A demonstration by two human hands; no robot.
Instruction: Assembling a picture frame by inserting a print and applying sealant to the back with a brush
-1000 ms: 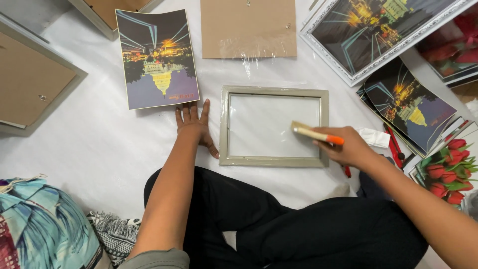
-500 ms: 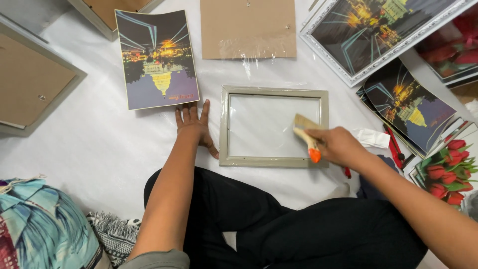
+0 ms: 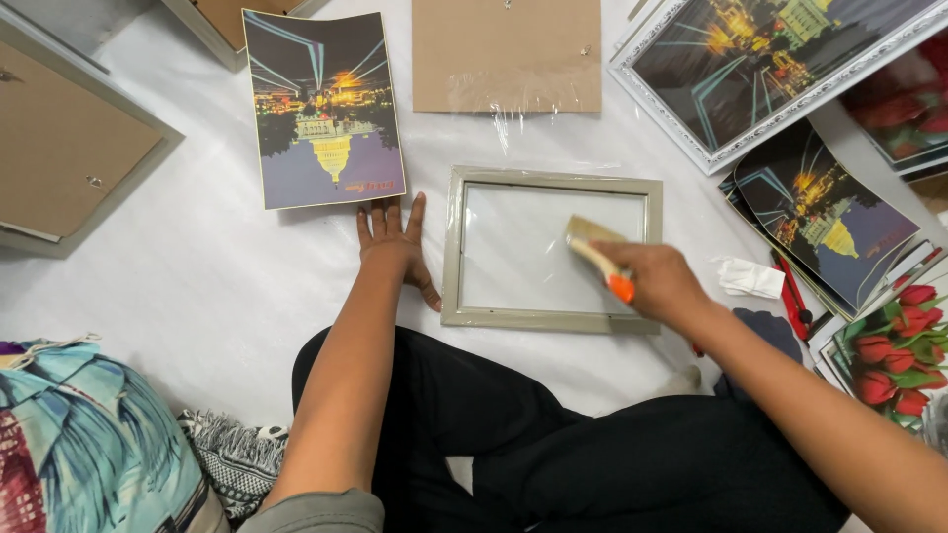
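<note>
Seen from above: right hand [image 3: 660, 284] closed around an orange-handled brush [image 3: 596, 258], bristles down on the glass of an empty grey picture frame [image 3: 549, 248] lying flat on the white-covered floor [image 3: 197, 286], in front of crossed legs. Left hand [image 3: 393, 240] spread flat and empty on the floor, just beside the frame's left edge. Glass probably mid-dusting; night-city print [image 3: 323, 109] and brown backing board [image 3: 506, 54] lying apart, not yet fitted.
</note>
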